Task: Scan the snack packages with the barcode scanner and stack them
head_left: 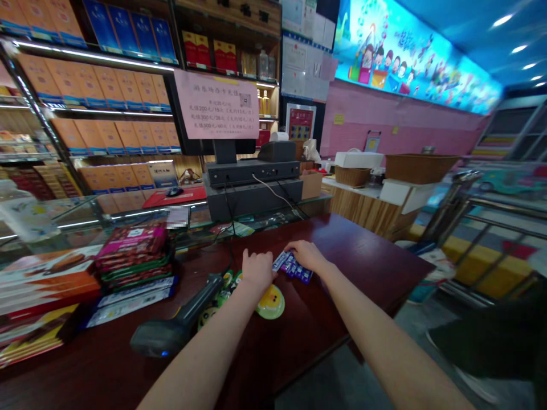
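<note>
Over the dark red table, my right hand (307, 254) has its fingers curled down onto the upper end of a small blue-and-white packet (281, 261). Close by on the left, my left hand (258, 267) is closed, its edge at the packet's other end; what its fingers grip, if anything, is hidden. Just under my right hand lie several small purple-and-blue packets (299, 272), side by side. A round green-and-yellow package (271, 302) with a duck-like face rests below my left wrist. More green round packages (228, 279) are partly covered by my left forearm.
A black handheld scanner (179, 324) lies left of my left arm. Stacked brown-and-pink packs (137, 250) and orange boxes (47, 276) stand farther left. A monitor with a pink sign (217, 105) rises behind. The table's edge (401, 299) is at right, beside metal railings (504, 233).
</note>
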The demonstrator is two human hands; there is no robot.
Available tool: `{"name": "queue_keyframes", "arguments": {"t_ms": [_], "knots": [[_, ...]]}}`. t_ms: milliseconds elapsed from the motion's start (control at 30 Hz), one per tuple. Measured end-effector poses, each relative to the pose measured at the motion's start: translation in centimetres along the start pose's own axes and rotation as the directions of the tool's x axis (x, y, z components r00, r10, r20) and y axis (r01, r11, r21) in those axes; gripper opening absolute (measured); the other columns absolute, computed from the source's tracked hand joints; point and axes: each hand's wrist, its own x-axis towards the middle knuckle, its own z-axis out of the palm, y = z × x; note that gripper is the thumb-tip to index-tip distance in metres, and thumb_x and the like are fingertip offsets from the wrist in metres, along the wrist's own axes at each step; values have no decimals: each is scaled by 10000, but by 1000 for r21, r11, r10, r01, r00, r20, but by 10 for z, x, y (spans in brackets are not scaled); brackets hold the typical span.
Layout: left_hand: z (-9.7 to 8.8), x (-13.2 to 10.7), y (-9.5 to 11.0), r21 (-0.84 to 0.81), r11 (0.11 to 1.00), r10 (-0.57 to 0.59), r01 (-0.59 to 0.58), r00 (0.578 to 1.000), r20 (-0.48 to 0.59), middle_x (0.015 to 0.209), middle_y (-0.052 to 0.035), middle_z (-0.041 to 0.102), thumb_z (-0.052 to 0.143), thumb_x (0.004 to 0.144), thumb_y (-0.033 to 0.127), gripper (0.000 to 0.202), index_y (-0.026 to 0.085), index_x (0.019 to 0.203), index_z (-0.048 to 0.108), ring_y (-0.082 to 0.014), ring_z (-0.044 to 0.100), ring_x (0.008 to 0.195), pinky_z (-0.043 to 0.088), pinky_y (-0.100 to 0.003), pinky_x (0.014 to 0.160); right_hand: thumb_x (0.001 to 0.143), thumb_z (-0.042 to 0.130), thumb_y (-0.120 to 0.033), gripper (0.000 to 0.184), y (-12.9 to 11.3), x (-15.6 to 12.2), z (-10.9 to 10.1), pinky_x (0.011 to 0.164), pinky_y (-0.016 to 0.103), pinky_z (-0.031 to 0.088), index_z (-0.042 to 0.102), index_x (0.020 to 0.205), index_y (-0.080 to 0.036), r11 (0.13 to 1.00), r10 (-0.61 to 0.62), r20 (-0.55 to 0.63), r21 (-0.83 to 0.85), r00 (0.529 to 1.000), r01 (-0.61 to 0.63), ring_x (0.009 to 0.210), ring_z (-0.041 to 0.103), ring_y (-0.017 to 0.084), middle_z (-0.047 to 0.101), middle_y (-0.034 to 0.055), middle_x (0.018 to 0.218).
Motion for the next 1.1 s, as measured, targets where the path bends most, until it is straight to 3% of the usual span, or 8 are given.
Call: {"name": "queue_keyframes", "arguments": {"t_ms": [267, 467, 700, 800, 967, 1100], "knots": [[-1, 4, 2, -77, 996, -48, 45, 998, -32, 1123, -158, 716, 608, 787, 176, 478, 158, 1257, 523, -282, 696, 1052, 397, -476, 1039, 937, 467, -131, 381, 1, -5, -2, 950, 363, 443, 681, 1214, -283, 999, -18, -38, 35, 999, 19, 1147, 637, 219, 724, 37, 1223], [-9, 7, -16, -141, 990, -1, -21, 987, -158, 1194, -128, 654, 526, 823, 121, 463, 180, 1279, 474, -235, 656, 1094, 431, -382, 1013, 918, 587, -213, 413, -5, -7, -1, 974, 390, 420, 595, 1327, -272, 996, -57, -111, 62, 992, 64, 1219, 564, 238, 633, 62, 1354], [-21, -10, -62, -157, 978, 84, -139, 945, -315, 1183, -80, 648, 487, 872, 123, 398, 221, 1258, 489, -206, 608, 1129, 320, -447, 1144, 883, 663, -174, 328, -34, -5, -9, 959, 381, 383, 670, 1197, -270, 973, -182, -278, 90, 943, 215, 1195, 540, 224, 684, 48, 1248], [-25, -23, -88, -118, 968, 160, -224, 903, -398, 1147, -60, 661, 476, 891, 144, 365, 224, 1247, 497, -202, 609, 1121, 274, -492, 1179, 897, 667, -188, 286, -52, -5, -13, 950, 371, 372, 678, 1175, -256, 954, -253, -321, 77, 913, 291, 1159, 554, 217, 697, 50, 1197], [-36, -47, -128, -51, 970, 192, -239, 873, -449, 1196, -51, 669, 461, 923, 188, 340, 239, 1257, 496, -196, 606, 1170, 168, -535, 1225, 901, 676, -196, 263, -87, -1, -16, 973, 365, 356, 677, 1160, -243, 913, -356, -376, 52, 855, 404, 1153, 561, 208, 700, 56, 1168], [-45, -69, -152, -12, 976, 183, -216, 854, -487, 1153, -46, 685, 445, 953, 240, 309, 243, 1256, 506, -195, 634, 1126, 173, -539, 1222, 891, 686, -189, 270, -114, 1, -16, 984, 366, 361, 680, 1154, -248, 891, -392, -387, 64, 834, 449, 1146, 570, 207, 699, 55, 1165]]}}
